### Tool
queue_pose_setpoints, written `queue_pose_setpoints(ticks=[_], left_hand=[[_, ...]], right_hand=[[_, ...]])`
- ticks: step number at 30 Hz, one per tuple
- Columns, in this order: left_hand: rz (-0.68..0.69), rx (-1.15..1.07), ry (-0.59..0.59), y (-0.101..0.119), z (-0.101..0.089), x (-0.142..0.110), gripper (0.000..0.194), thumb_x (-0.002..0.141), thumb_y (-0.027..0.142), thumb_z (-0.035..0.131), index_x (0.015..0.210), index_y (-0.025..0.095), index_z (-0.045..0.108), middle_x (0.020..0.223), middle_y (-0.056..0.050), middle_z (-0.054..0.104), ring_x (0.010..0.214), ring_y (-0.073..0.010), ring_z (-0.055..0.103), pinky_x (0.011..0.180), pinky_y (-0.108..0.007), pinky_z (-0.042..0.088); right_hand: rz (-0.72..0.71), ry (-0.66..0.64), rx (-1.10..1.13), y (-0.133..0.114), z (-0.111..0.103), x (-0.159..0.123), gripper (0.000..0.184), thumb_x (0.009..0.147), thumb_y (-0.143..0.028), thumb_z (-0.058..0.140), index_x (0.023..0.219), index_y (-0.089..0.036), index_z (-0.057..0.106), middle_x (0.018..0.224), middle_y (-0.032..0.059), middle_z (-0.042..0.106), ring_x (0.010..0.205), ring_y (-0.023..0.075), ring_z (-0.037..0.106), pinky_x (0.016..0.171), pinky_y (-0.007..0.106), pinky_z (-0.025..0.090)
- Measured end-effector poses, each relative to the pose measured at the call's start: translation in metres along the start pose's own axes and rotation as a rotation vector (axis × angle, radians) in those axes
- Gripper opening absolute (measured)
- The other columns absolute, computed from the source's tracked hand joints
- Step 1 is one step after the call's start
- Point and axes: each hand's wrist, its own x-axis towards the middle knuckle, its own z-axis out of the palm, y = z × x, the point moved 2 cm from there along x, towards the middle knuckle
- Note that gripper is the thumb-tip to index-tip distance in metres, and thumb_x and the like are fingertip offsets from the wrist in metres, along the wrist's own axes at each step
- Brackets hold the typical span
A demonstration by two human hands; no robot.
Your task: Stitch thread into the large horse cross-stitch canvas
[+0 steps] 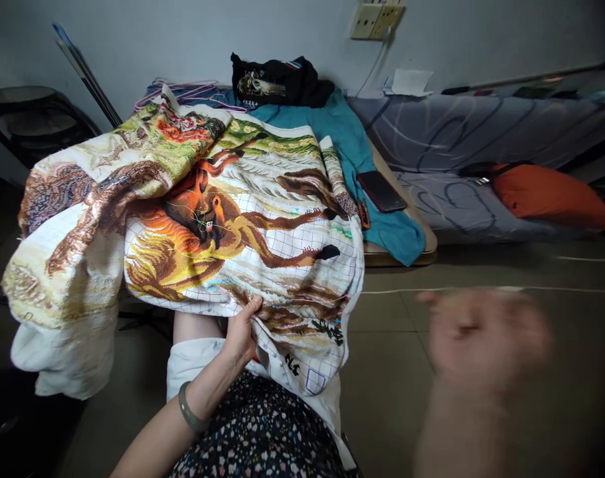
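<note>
A large cross-stitch cloth (282, 226) with a stitched, horse-like figure and grid lines spreads over my lap. My left hand (242, 332) grips its near edge, the thumb on top and the fingers hidden underneath. Off to the right, my right hand (486, 338) is raised away from the cloth, blurred, with its fingers curled in. A pale thread (386, 291) stretches nearly level from the cloth to the top of this hand, and a line continues past it to the right. Whether a needle is in the fingers cannot be seen. Loose yellow-green thread (200, 219) lies on the stitched figure.
Beyond the cloth, a dark phone (382, 190) and orange-handled scissors (364, 214) rest on a teal cloth (346, 119). A black printed fabric bundle (282, 83) and purple hangers (182, 91) lie behind. An orange item (551, 197) sits at right; a wall socket (378, 20) is above.
</note>
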Motion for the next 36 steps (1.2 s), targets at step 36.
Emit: queue_pose_setpoints(ticks=[36], left_hand=[[0.016, 0.13, 0.047, 0.005, 0.003, -0.004, 0.025, 0.049, 0.023, 0.079, 0.064, 0.013, 0.061, 0.051, 0.002, 0.057, 0.05, -0.0117, 0.054, 0.051, -0.025, 0.042]], right_hand=[[0.348, -0.628, -0.51, 0.132, 0.092, -0.113, 0.012, 0.075, -0.027, 0.055, 0.069, -0.017, 0.056, 0.059, -0.0006, 0.058, 0.044, 0.0098, 0.047, 0.041, 0.02, 0.037]])
